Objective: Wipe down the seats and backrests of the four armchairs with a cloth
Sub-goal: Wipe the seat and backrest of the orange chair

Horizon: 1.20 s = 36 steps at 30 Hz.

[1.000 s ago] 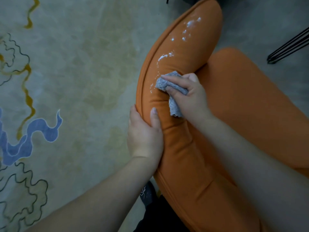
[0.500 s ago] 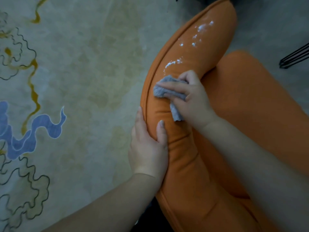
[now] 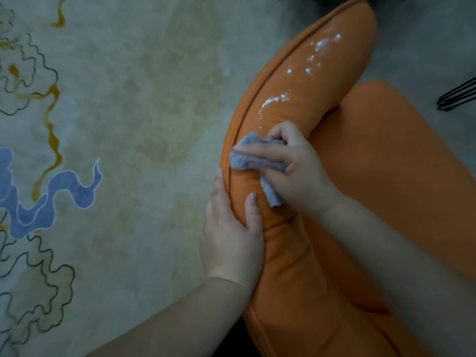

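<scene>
My left hand (image 3: 231, 235) clamps the orange padded armchair backrest (image 3: 304, 104) at centre frame to steady it, while my right hand (image 3: 293, 161) presses the crumpled grey cloth (image 3: 247, 155) below the white foam streaks (image 3: 275, 100).

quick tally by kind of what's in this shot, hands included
hands: 2, left hand and right hand
cloth: 1
armchair: 1
rug: 1
black wire legs: 1 set
total: 6
</scene>
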### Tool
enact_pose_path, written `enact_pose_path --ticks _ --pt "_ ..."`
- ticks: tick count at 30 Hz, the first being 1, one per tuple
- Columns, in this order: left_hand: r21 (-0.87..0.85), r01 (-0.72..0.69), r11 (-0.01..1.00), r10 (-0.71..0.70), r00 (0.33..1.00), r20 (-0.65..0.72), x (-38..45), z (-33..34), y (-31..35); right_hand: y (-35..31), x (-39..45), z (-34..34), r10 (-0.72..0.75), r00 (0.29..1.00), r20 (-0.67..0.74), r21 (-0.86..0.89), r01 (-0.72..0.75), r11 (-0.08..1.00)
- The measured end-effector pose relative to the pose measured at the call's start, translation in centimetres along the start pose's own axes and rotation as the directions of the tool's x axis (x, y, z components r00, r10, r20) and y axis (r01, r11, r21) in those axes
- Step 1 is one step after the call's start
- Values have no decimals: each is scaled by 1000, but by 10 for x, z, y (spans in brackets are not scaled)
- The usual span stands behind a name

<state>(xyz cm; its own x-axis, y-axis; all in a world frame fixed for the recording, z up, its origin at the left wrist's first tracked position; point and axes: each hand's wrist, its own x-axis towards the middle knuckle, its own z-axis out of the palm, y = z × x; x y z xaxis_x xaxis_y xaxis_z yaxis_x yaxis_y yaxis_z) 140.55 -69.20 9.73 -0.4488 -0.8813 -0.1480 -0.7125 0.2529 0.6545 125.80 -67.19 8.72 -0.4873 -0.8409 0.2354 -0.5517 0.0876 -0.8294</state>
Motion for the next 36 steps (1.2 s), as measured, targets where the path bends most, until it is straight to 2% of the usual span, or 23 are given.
enact_pose_path --ticks 3,4,8,9,12,14,17,18,21,23,26,30,32,34,36 --pt "4 3 1000 -3 1000 3 -1 0 0 6 7 -11 137 986 -92 4 -137 991" --pt "5 2 1000 -2 1000 0 0 0 0 4 8 -11 138 985 -104 11 -137 990" --pt "15 2 1000 -2 1000 -6 0 0 0 -1 0 2 -43 999 7 -11 43 999" --pt "17 0 1000 0 1000 -7 -1 0 0 2 0 -1 -3 1000 -8 -17 3 1000" --pt "13 -4 1000 5 1000 -13 -1 0 0 14 5 -15 170 971 -170 5 -172 985" --pt "10 -6 1000 7 1000 -16 -1 0 0 10 9 -12 126 976 -180 9 -127 992" --pt "15 0 1000 0 1000 -10 -1 0 1 2 10 2 -37 998 -44 -42 35 999" --pt "17 4 1000 -4 1000 -10 0 0 1 3 11 2 -17 999 -44 -45 15 999" --pt "11 0 1000 0 1000 -14 -2 0 1 9 16 -7 123 977 -172 -3 -126 992" --pt "11 -3 1000 3 1000 -16 -1 0 1 5 15 -3 82 982 -169 4 -83 997" --pt "16 6 1000 -6 1000 -14 -1 0 1 1 9 8 -48 997 -56 -41 45 998" --pt "4 9 1000 -9 1000 -5 -1 1 -1 14 17 -9 111 979 -171 -42 -120 992" --pt "-3 7 1000 -7 1000 -2 -1 1 -2 12 18 -6 76 980 -186 -46 -86 995" --pt "-4 4 1000 -4 1000 -11 -1 1 -3 6 16 5 -14 992 -128 -72 5 997" --pt "-6 -5 1000 5 1000 -22 -1 1 -3 8 17 6 -37 994 -105 -95 27 995"
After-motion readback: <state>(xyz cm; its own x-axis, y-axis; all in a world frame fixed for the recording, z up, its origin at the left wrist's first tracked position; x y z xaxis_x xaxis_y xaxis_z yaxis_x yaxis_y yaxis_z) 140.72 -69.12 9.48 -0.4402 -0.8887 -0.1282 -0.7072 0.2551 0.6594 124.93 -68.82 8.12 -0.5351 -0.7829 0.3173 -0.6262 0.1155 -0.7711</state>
